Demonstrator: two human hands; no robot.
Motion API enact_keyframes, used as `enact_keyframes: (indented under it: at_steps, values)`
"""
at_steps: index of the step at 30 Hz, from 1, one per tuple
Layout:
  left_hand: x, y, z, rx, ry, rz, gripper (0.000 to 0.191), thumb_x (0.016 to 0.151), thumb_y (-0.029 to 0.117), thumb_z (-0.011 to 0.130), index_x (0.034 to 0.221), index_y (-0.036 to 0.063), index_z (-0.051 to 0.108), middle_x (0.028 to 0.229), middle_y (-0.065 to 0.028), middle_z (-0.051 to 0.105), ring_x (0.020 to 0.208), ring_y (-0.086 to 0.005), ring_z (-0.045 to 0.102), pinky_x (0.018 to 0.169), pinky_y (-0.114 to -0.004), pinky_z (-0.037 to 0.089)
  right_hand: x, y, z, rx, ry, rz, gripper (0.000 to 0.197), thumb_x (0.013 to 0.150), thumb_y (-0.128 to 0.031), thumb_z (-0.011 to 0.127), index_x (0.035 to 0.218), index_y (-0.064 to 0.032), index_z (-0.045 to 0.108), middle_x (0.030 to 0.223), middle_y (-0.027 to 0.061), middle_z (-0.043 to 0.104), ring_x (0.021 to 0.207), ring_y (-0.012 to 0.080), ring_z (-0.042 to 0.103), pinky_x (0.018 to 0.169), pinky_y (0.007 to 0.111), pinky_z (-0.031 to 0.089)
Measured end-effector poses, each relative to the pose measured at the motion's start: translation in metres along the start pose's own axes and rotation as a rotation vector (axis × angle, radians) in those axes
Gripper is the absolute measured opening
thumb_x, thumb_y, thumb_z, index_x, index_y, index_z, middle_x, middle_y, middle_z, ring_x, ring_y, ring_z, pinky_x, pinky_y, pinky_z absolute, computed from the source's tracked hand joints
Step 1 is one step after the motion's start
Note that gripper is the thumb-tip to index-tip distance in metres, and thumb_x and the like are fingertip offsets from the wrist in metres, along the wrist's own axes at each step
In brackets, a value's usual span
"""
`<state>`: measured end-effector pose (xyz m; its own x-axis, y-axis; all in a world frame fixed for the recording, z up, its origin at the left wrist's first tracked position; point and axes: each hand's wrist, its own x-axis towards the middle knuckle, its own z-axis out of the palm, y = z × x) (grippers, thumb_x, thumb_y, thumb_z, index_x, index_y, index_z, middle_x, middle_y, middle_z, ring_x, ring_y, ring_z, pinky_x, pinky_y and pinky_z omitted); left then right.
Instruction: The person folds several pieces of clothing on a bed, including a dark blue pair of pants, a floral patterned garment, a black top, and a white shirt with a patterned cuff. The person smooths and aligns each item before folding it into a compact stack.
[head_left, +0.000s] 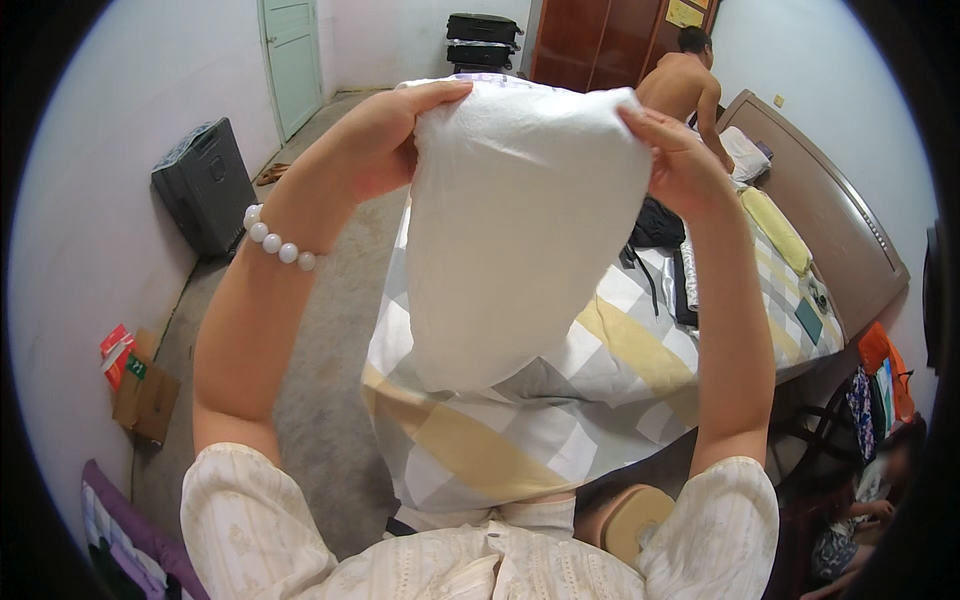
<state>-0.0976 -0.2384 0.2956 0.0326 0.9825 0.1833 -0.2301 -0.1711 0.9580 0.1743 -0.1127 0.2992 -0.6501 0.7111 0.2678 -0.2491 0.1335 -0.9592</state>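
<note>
Both of my hands hold up a piece of white cloth (517, 225), pinched at its two upper corners. My left hand (390, 139) grips the left corner, thumb on top; a bracelet of white beads (273, 242) circles that forearm. At the right corner is my right hand (675, 154), its thumb against the fabric. The cloth hangs down over a bed with a checked grey, white and yellow sheet (480, 450). A purplish pattern shows along the far top edge. The fingers behind the cloth are mostly hidden.
A person (679, 86) bends over the bed near a white pillow (742, 154) by the headboard (825, 195). Black items (656, 225) lie on the bed. A grey suitcase (206, 187) and cardboard box (146, 397) stand left. Another person (870, 510) sits at lower right, beside a stool (637, 521).
</note>
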Motion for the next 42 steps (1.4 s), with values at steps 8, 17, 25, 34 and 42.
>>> enact_keyframes:
  at_steps: [8, 17, 25, 34, 42]
  values:
    - [0.027, -0.048, -0.059, -0.106, 0.031, -0.310, 0.043, 0.090, 0.028, 0.066, 0.119, -0.0012, 0.056, 0.113, -0.0109, 0.061, 0.106, -0.0198, 0.059, 0.091, -0.034, 0.049, 0.021, 0.074, 0.014, 0.070, 0.119, 0.332, 0.032, 0.092, -0.021, 0.061, 0.114, 0.0031, 0.059, 0.101, 0.0122, 0.067, 0.083, 0.0173, 0.065, 0.070, 0.031, 0.052]
    - [0.122, -0.030, -0.090, -0.007, -0.113, 0.000, 0.039, 0.085, 0.017, 0.071, 0.118, -0.0001, 0.057, 0.113, -0.0103, 0.063, 0.104, -0.0209, 0.061, 0.091, -0.035, 0.051, 0.119, 0.048, -0.008, -0.059, 0.326, 0.132, 0.040, 0.083, -0.002, 0.068, 0.117, 0.0122, 0.054, 0.105, 0.0177, 0.063, 0.095, 0.0260, 0.064, 0.082, 0.039, 0.053]
    - [0.062, -0.004, -0.045, 0.055, -0.129, 0.350, 0.040, 0.084, 0.015, 0.073, 0.118, 0.0031, 0.058, 0.111, -0.0072, 0.064, 0.102, -0.0195, 0.062, 0.088, -0.035, 0.052, 0.052, 0.007, 0.002, -0.045, -0.024, -0.215, 0.046, 0.085, -0.014, 0.071, 0.123, 0.0048, 0.055, 0.112, 0.0117, 0.064, 0.099, 0.0187, 0.063, 0.087, 0.030, 0.052]
    - [-0.123, -0.251, -0.001, 0.057, 0.008, -0.458, 0.046, 0.086, 0.022, 0.072, 0.125, 0.0037, 0.056, 0.116, -0.0034, 0.061, 0.106, -0.0139, 0.056, 0.092, -0.030, 0.046, -0.210, 0.217, 0.001, 0.008, 0.207, 0.516, 0.028, 0.085, -0.008, 0.069, 0.110, 0.0035, 0.063, 0.099, 0.0068, 0.069, 0.086, 0.0104, 0.063, 0.079, 0.025, 0.049]
    - [-0.180, -0.319, -0.001, -0.329, 0.124, -0.544, 0.046, 0.092, 0.014, 0.061, 0.134, 0.0007, 0.046, 0.127, -0.0065, 0.056, 0.116, -0.0184, 0.053, 0.099, -0.034, 0.043, -0.283, 0.281, 0.025, 0.203, 0.267, 0.635, 0.040, 0.087, -0.006, 0.066, 0.124, 0.0055, 0.055, 0.109, 0.0080, 0.067, 0.093, 0.0101, 0.063, 0.084, 0.024, 0.048]
